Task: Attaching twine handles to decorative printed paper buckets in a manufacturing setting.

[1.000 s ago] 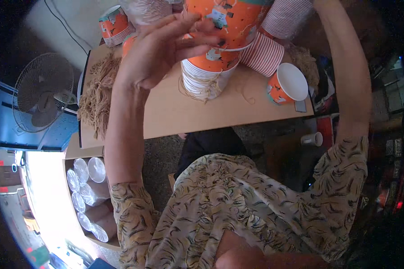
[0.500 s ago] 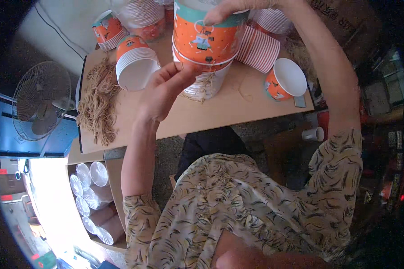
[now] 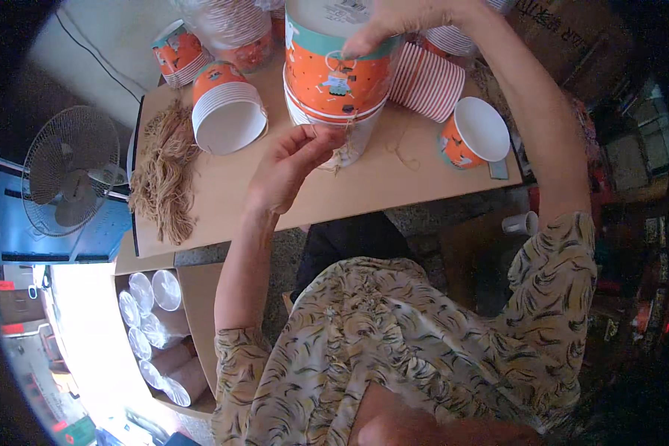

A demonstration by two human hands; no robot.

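An orange paper bucket (image 3: pixel 342 83) with a teal band and printed figures stands upside down on a stack of white-rimmed buckets (image 3: pixel 360 137) at the far middle of the table. My right hand (image 3: pixel 398 22) grips its upturned base, with the thumb against the teal band and the other fingers partly out of the picture. Just below the bucket's rim, my left hand (image 3: pixel 293 160) is closed in a pinch. A thin strand of twine (image 3: pixel 348 128) shows at those fingertips, though most of it is hidden.
A bundle of twine (image 3: pixel 163 175) lies at the table's left. Nested buckets (image 3: pixel 230 119) lie beside it; a striped stack (image 3: pixel 427 80) and a single tilted bucket (image 3: pixel 480 130) are at right. A fan (image 3: pixel 70 171) and a carton of wrapped cups (image 3: pixel 193 312) stand left.
My left hand has moved right along the bucket's rim, still pinched. The bucket has tipped slightly, showing more of its base. My right hand keeps its hold.
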